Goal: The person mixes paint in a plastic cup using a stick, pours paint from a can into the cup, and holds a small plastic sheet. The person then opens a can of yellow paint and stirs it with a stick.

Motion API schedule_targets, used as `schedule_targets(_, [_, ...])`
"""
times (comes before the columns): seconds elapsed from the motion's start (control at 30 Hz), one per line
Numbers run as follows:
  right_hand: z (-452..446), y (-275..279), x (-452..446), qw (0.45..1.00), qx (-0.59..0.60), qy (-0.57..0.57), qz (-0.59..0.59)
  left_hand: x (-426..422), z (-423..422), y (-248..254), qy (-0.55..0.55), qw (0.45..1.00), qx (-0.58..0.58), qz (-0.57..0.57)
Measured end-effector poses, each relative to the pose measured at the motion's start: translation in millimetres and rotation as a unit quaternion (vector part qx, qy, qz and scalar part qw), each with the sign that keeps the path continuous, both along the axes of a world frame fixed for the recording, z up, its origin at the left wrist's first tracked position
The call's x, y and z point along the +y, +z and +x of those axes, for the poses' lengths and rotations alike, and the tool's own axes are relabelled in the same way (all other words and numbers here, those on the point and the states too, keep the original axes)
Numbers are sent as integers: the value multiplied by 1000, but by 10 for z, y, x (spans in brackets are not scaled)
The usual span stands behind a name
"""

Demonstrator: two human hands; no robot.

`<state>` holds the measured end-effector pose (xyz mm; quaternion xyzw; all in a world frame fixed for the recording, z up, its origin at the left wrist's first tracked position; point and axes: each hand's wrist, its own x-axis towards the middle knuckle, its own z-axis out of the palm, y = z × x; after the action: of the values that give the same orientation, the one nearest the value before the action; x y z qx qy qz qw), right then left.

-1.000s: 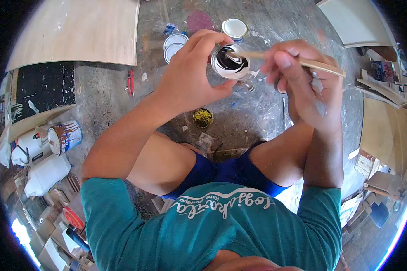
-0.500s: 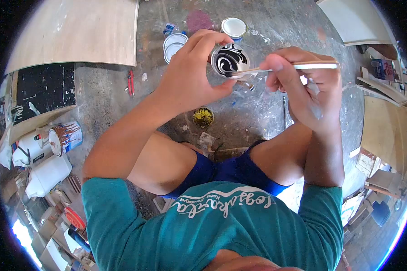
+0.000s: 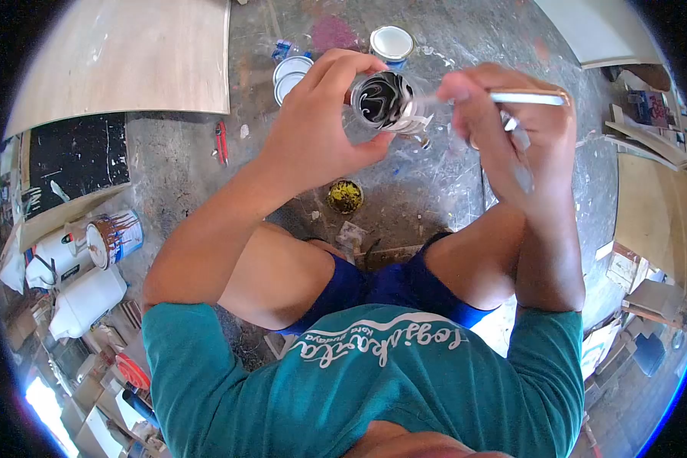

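Note:
My left hand (image 3: 313,122) is wrapped around the rim and side of a clear plastic cup (image 3: 416,120), tilted so its mouth shows. Inside it, black paint (image 3: 380,99) is streaked with thin white swirls. My right hand (image 3: 511,126), partly blurred, pinches a slim stick (image 3: 530,98) with a pale shaft. The stick's far end points at the cup and is smeared by motion, so I cannot tell whether it touches the paint. A small pot with yellow paint (image 3: 345,196) stands on the floor between my legs.
A white-lidded can (image 3: 391,43) and two round lids (image 3: 291,76) lie beyond the cup. On the left are a red cutter (image 3: 220,143), a plywood sheet (image 3: 130,53), a paint-dripped can (image 3: 114,238) and a white jug (image 3: 89,301). Boards (image 3: 653,217) line the right side.
The stick has shifted in a stirring motion, its tip now blurred. White streaks in the cup have thinned, and the paint looks darker. The cup is tilted slightly more.

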<state>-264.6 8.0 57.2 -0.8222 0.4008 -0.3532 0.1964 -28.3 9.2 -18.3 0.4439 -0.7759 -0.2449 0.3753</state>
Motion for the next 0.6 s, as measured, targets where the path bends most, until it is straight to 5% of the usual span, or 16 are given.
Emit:
schedule_targets(0.1, [23, -65, -59, 995, -91, 32, -27, 4, -9, -8, -1, 1000, 3, -3])
schedule_targets(0.2, [-97, -33, -25, 999, 24, 39, 0, -3, 2, 20, -2, 1000, -4, -2])
schedule_targets(0.27, [-3, -29, -58, 999, -27, 29, -34, 2, -3, 21, 0, 1000, -3, -3])
schedule_targets(0.4, [-71, 24, 21, 994, -6, 37, 99, -16, -2, 12, -2, 1000, -8, -3])
schedule_targets(0.5, [21, -18, -55, 998, -43, 7, -42, 3, 3, 18, 3, 1000, -9, 3])
schedule_targets(0.6, [-25, 32, 21, 991, -62, 50, 109, -10, 4, 32, 3, 1000, -14, -3])
